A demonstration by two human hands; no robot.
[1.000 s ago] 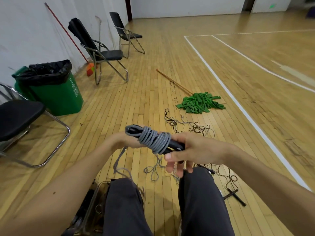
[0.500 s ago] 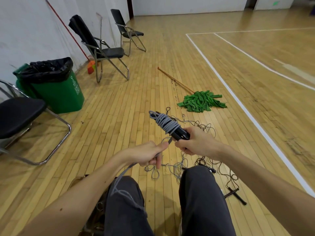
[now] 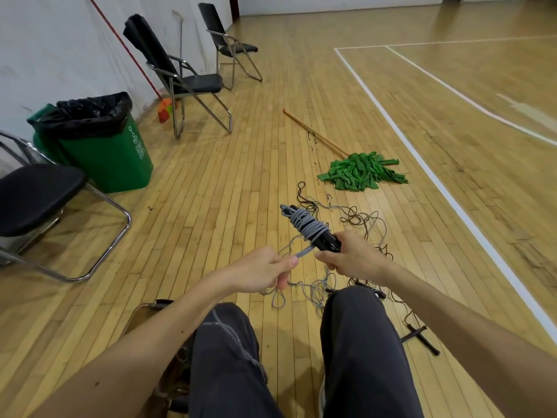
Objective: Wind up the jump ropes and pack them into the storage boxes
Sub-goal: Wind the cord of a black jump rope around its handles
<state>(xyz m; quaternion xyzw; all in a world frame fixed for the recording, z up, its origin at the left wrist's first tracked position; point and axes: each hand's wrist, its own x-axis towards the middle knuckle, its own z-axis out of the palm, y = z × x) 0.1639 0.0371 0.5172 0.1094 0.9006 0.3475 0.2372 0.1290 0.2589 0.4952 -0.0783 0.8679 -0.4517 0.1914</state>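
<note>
While I sit with my legs (image 3: 358, 327) at the bottom edge of view, my right hand (image 3: 354, 260) is clamped on the black handles (image 3: 329, 240), fingers curled round their near end. Grey rope (image 3: 306, 224) is wound in tight turns round the handles; the coil sits just beyond the right hand, up and left of it, clear of my fingers. Long axis of the bundle is diagonal: near end in my right fist, far end pointing away from me and left, tilted up off the floor (image 3: 211, 206). Left hand (image 3: 262, 274) pinches the free strand (image 3: 304, 251) between thumb and curled fingers, just left of the right hand, close but not touching. Strand runs straight from that pinch up to the near end of the coil. Below the left hand the grey tail lies over my left thigh; can't tell where it ends. Bundle is in the air in front of my knees, above a tangle of loose ropes (image 3: 358, 220), dark and grey, on the boards between me and the green mop (image 3: 361, 173). Two dark crossed sticks (image 3: 422, 339), handles by the look, lie on the floor right of my right leg. White court line (image 3: 452, 203) passes right of the tangle. Green bin (image 3: 105, 152) with black liner and folding chairs (image 3: 187, 82) well off left, along the wall
</note>
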